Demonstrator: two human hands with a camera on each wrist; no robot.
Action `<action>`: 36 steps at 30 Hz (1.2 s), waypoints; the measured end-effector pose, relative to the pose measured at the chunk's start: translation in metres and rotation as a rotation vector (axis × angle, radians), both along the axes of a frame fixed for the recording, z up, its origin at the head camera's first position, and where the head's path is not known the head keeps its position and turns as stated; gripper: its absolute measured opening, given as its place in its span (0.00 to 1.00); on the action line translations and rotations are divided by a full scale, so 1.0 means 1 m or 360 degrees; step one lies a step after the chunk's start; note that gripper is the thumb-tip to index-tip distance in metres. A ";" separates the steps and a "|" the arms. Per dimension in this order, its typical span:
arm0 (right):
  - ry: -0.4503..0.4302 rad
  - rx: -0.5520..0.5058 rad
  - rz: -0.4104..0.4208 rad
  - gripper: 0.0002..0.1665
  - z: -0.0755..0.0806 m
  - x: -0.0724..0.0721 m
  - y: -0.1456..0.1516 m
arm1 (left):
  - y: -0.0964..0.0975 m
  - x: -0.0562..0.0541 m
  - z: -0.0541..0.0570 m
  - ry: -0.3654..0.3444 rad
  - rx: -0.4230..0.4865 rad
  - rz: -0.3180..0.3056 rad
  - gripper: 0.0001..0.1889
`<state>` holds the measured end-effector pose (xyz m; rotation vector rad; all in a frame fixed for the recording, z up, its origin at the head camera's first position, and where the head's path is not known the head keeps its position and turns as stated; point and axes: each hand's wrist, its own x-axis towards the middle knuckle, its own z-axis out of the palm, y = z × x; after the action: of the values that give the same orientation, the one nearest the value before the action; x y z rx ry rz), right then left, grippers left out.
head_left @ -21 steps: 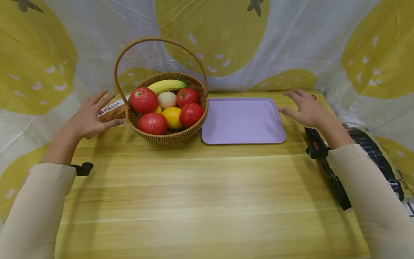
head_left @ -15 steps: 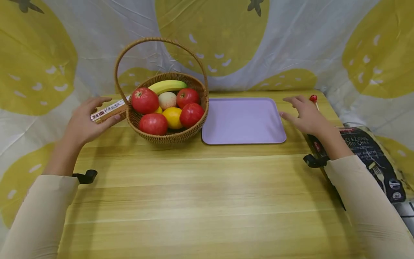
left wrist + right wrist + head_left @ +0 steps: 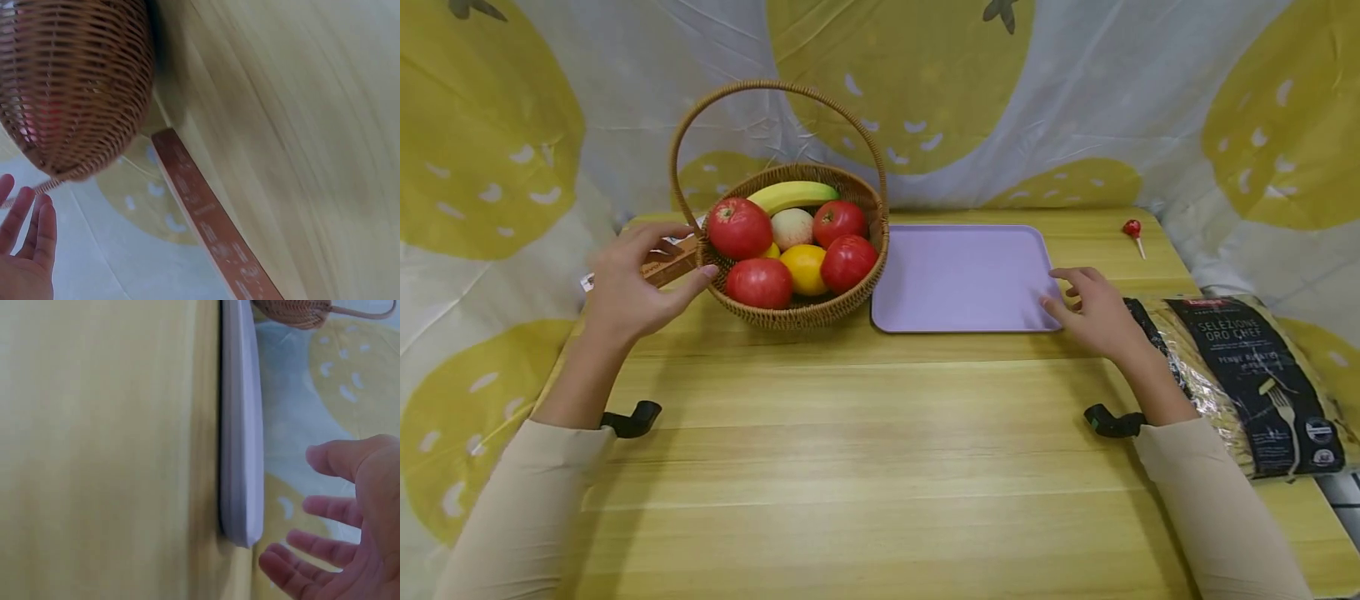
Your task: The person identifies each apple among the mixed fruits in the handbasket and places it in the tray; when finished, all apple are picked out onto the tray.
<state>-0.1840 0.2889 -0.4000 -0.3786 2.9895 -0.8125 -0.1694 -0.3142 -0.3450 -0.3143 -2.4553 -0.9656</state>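
Note:
A wicker basket (image 3: pixel 805 317) with a tall hooped handle holds fruit: red round fruits (image 3: pixel 759 284), a banana (image 3: pixel 794 195), a pale round one (image 3: pixel 792 228) and yellow ones (image 3: pixel 805 269). My left hand (image 3: pixel 643 287) is at its left side, thumb and fingers spread near the handle's base. In the left wrist view the fingers (image 3: pixel 45 234) look relaxed and hold nothing; contact with the handle is unclear. To the basket's right lies a flat lilac tray (image 3: pixel 958 275). By its right edge hovers my right hand (image 3: pixel 1097 312), fingers loosely bent, apart from the tray in the right wrist view.
A pasta box (image 3: pixel 672 262) lies behind my left hand, partly hidden. At the table's right stands a bag of penne (image 3: pixel 1255 383), with a red lollipop (image 3: pixel 1132 228) farther back. A patterned curtain (image 3: pixel 925 100) closes off the back and sides.
Both hands have moved inward, the left toward the basket and the right toward the tray's edge. The lollipop and more of the penne bag now show. Basket and tray stay in place.

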 end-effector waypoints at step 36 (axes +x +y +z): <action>0.0050 -0.0114 -0.0203 0.26 -0.032 0.032 -0.008 | 0.058 -0.019 0.024 -0.0370 -0.0388 0.0159 0.45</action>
<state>-0.1515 0.2811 -0.4320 -0.2053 3.0463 -0.9350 -0.1888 -0.2564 -0.3207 -0.1640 -2.7783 -0.6946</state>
